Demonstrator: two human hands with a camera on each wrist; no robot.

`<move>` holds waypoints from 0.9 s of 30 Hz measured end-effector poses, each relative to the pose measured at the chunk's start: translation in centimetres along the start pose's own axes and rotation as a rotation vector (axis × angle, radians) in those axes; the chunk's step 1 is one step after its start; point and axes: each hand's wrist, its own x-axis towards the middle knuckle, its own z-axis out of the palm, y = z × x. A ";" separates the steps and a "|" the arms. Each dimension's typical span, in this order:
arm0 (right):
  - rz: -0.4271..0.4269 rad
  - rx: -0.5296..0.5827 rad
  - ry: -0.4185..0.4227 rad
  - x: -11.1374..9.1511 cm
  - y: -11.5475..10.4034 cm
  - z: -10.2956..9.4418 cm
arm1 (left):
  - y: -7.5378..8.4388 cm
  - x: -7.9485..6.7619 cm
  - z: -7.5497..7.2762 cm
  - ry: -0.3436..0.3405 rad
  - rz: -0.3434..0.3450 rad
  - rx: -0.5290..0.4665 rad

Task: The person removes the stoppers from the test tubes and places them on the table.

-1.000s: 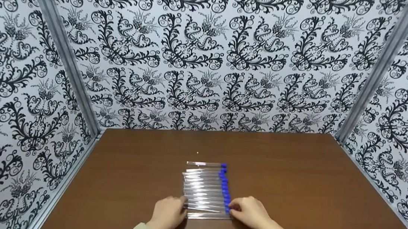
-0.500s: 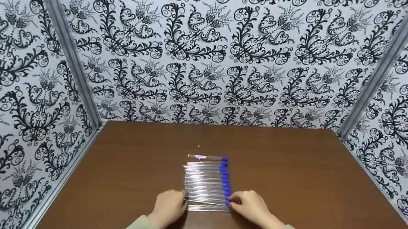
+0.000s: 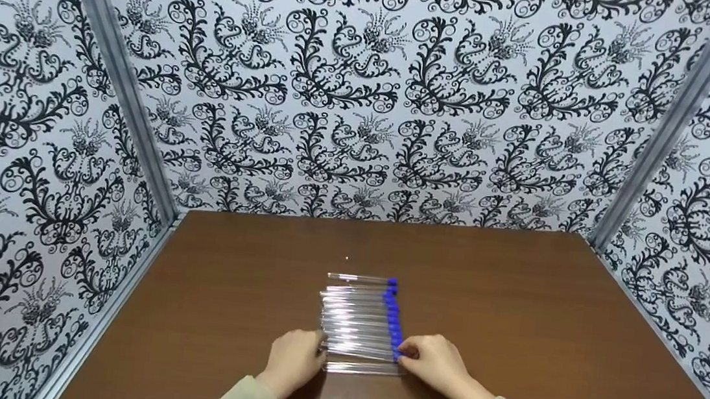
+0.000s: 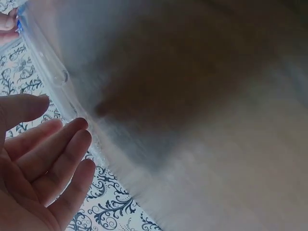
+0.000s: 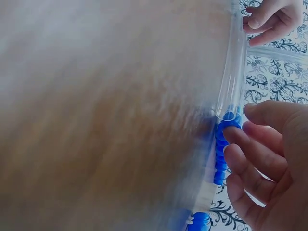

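Observation:
Several clear test tubes [image 3: 356, 320] with blue caps [image 3: 393, 320] lie side by side in a row on the brown table, caps to the right. Closest to me, a clear tube [image 3: 361, 369] lies slightly apart, with no blue cap visible on it. My left hand [image 3: 295, 358] touches the tubes' left ends with bent fingertips; its fingers look relaxed in the left wrist view. My right hand [image 3: 438, 365] rests its thumb and fingertips against the nearest caps. In the right wrist view, a rounded tube end [image 5: 226, 114] sits beside the blue caps.
The brown tabletop [image 3: 245, 260] extends around the row on all sides. Patterned black-and-white panels [image 3: 363, 109] enclose the table at the back and both sides, with grey metal posts [image 3: 122, 79] at the corners. Much of each wrist view is blurred.
The head view has shifted slightly. Both hands remain at the ends of the row, and the gap between the nearest tube and the rest looks a little wider.

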 end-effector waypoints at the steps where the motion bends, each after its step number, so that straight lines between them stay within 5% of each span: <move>1: 0.004 -0.002 0.003 0.0 0.0 0.0 | -0.1 0.0 -0.1 -0.002 -0.006 -0.006; 16: 0.030 -0.015 0.047 0.5 -0.6 -1.1 | -0.4 0.3 -0.7 -0.009 -0.047 -0.100; 27: -0.008 -0.114 0.179 1.2 -0.6 -1.3 | -0.2 1.2 -1.1 0.055 -0.017 -0.084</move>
